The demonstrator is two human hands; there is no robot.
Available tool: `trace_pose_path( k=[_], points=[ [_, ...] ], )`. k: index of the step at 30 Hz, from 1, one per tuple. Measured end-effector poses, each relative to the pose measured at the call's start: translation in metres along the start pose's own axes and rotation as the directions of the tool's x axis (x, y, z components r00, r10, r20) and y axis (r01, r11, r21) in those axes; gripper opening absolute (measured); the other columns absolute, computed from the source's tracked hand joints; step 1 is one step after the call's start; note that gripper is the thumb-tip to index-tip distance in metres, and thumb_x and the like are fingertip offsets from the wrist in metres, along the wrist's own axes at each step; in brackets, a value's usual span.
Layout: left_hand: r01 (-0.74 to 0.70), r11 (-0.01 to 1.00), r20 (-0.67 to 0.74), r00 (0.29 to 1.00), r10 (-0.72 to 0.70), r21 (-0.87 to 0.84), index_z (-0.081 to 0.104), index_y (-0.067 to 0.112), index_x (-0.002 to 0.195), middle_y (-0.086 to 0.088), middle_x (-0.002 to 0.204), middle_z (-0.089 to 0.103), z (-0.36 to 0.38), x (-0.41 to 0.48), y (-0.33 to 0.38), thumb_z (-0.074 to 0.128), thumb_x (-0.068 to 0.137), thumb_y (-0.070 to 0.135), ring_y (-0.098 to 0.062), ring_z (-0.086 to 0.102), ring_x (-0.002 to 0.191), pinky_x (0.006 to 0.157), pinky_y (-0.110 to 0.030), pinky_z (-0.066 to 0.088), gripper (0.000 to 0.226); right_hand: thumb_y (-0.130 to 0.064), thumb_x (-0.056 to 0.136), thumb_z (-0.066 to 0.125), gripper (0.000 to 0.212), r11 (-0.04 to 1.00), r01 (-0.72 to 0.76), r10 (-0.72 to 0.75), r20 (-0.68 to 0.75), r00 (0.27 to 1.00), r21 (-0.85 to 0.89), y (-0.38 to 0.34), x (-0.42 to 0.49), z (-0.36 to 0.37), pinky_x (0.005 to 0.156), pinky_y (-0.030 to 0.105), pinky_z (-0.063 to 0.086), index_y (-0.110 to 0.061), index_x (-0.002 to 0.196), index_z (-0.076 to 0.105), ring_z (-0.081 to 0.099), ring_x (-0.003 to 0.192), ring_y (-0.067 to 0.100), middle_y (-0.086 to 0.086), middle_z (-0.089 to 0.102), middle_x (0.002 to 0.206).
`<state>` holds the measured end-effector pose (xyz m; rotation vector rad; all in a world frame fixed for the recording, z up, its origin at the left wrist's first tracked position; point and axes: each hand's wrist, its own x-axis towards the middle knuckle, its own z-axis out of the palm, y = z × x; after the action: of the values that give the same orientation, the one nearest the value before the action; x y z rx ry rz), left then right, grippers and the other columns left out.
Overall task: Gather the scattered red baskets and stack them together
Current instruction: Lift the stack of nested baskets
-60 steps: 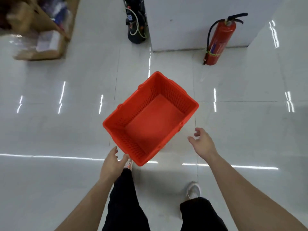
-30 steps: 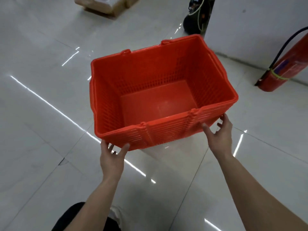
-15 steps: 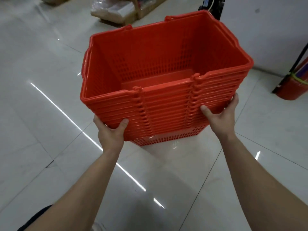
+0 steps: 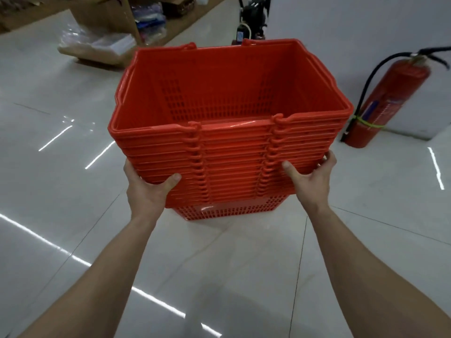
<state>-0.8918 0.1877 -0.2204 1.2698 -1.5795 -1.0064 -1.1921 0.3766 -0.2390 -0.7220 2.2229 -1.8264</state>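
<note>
A stack of several nested red plastic baskets [image 4: 229,152] is held up off the white tiled floor in front of me, its open top facing up and towards me. My left hand [image 4: 146,189] grips the stack's lower left corner, thumb on the near side and fingers hidden behind. My right hand [image 4: 310,178] grips the lower right corner the same way, thumb pressed on the near rims. The baskets' folded handles line up in two columns on the near side. The top basket has nothing in it.
A red fire extinguisher [image 4: 388,101] leans against the white wall at right. A black machine with cables [image 4: 253,18] stands behind the stack. Cardboard with plastic-wrapped packs [image 4: 97,50] and wooden shelving [image 4: 151,18] lie at the back left.
The stack stood on the floor with my hands reaching for it. Both hands took hold of its lower corners and lifted it up towards me.
</note>
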Motion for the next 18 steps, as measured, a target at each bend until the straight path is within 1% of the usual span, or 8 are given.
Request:
trace_pose_path(
  k=[1, 3, 5, 7, 9, 12, 15, 18],
  points=[
    [-0.005, 1.0, 0.022, 1.0, 0.005, -0.002, 0.027, 0.046, 0.14, 0.039, 0.111, 0.057, 0.0, 0.004, 0.001, 0.086, 0.054, 0.065, 0.021, 0.053, 0.096, 0.084, -0.02, 0.041, 0.107, -0.072, 0.06, 0.082, 0.107, 1.0, -0.02, 0.019, -0.029, 0.999, -0.009, -0.003, -0.005, -0.002, 0.103, 0.031, 0.044, -0.038, 0.141, 0.02, 0.052, 0.124, 0.003, -0.018, 0.047, 0.133],
    [0.0, 1.0, 0.079, 0.997, 0.0, -0.01, 0.027, 0.045, 0.141, 0.025, 0.119, 0.06, 0.002, 0.012, 0.006, 0.088, 0.053, 0.062, 0.003, 0.059, 0.103, 0.091, -0.029, 0.045, 0.108, -0.073, 0.06, 0.082, 0.107, 0.997, -0.066, 0.062, -0.083, 0.995, -0.037, -0.011, -0.015, -0.006, 0.103, 0.037, 0.046, -0.037, 0.14, 0.021, 0.054, 0.12, 0.004, -0.016, 0.048, 0.131],
    [-0.002, 0.999, 0.139, 0.99, 0.007, -0.036, 0.027, 0.043, 0.141, 0.017, 0.124, 0.06, 0.008, 0.023, 0.01, 0.088, 0.052, 0.06, -0.008, 0.059, 0.109, 0.094, -0.035, 0.046, 0.109, -0.074, 0.057, 0.082, 0.109, 0.992, -0.114, 0.106, -0.132, 0.986, -0.056, -0.018, -0.026, -0.01, 0.102, 0.037, 0.048, -0.035, 0.139, 0.021, 0.054, 0.115, -0.002, -0.019, 0.049, 0.126],
    [-0.017, 0.999, 0.201, 0.979, 0.024, -0.04, 0.027, 0.043, 0.141, 0.016, 0.124, 0.06, 0.017, 0.034, 0.014, 0.089, 0.053, 0.058, -0.01, 0.06, 0.11, 0.096, -0.039, 0.047, 0.109, -0.074, 0.056, 0.083, 0.112, 0.986, -0.154, 0.14, -0.195, 0.971, -0.062, -0.022, -0.038, -0.013, 0.102, 0.036, 0.047, -0.035, 0.139, 0.019, 0.055, 0.116, -0.001, -0.017, 0.049, 0.128],
    [-0.028, 0.999, 0.249, 0.968, 0.038, -0.045, 0.026, 0.043, 0.142, 0.016, 0.124, 0.06, 0.032, 0.047, 0.016, 0.09, 0.054, 0.054, -0.011, 0.06, 0.11, 0.096, -0.041, 0.048, 0.109, -0.072, 0.056, 0.085, 0.114, 0.983, -0.156, 0.126, -0.267, 0.956, -0.093, -0.022, -0.043, -0.012, 0.105, 0.036, 0.043, -0.039, 0.142, 0.018, 0.052, 0.124, 0.008, -0.011, 0.045, 0.137],
    [-0.046, 0.996, 0.303, 0.951, 0.066, -0.074, 0.027, 0.046, 0.142, 0.021, 0.121, 0.059, 0.062, 0.061, 0.021, 0.092, 0.054, 0.051, -0.007, 0.059, 0.108, 0.093, -0.036, 0.047, 0.11, -0.068, 0.058, 0.086, 0.113, 0.984, -0.121, 0.066, -0.37, 0.927, -0.128, -0.021, -0.034, -0.017, 0.101, 0.029, 0.037, -0.043, 0.145, 0.019, 0.045, 0.126, 0.006, -0.015, 0.039, 0.138],
    [-0.067, 0.994, 0.326, 0.941, 0.09, -0.082, 0.027, 0.048, 0.14, 0.022, 0.117, 0.059, 0.097, 0.074, 0.028, 0.09, 0.052, 0.053, -0.007, 0.06, 0.104, 0.09, -0.035, 0.047, 0.108, -0.068, 0.054, 0.087, 0.112, 0.988, -0.109, 0.052, -0.42, 0.906, -0.112, -0.014, -0.009, -0.029, 0.1, 0.029, 0.041, -0.039, 0.142, 0.025, 0.05, 0.124, 0.006, -0.01, 0.044, 0.137],
    [-0.073, 0.994, 0.341, 0.935, 0.096, -0.081, 0.026, 0.05, 0.139, 0.022, 0.116, 0.059, 0.133, 0.09, 0.036, 0.09, 0.054, 0.051, -0.009, 0.061, 0.104, 0.091, -0.038, 0.049, 0.106, -0.067, 0.053, 0.088, 0.114, 0.988, -0.105, 0.048, -0.433, 0.9, -0.109, -0.004, 0.024, -0.039, 0.103, 0.034, 0.043, -0.034, 0.142, 0.024, 0.05, 0.126, 0.012, -0.003, 0.044, 0.139]
  ],
)
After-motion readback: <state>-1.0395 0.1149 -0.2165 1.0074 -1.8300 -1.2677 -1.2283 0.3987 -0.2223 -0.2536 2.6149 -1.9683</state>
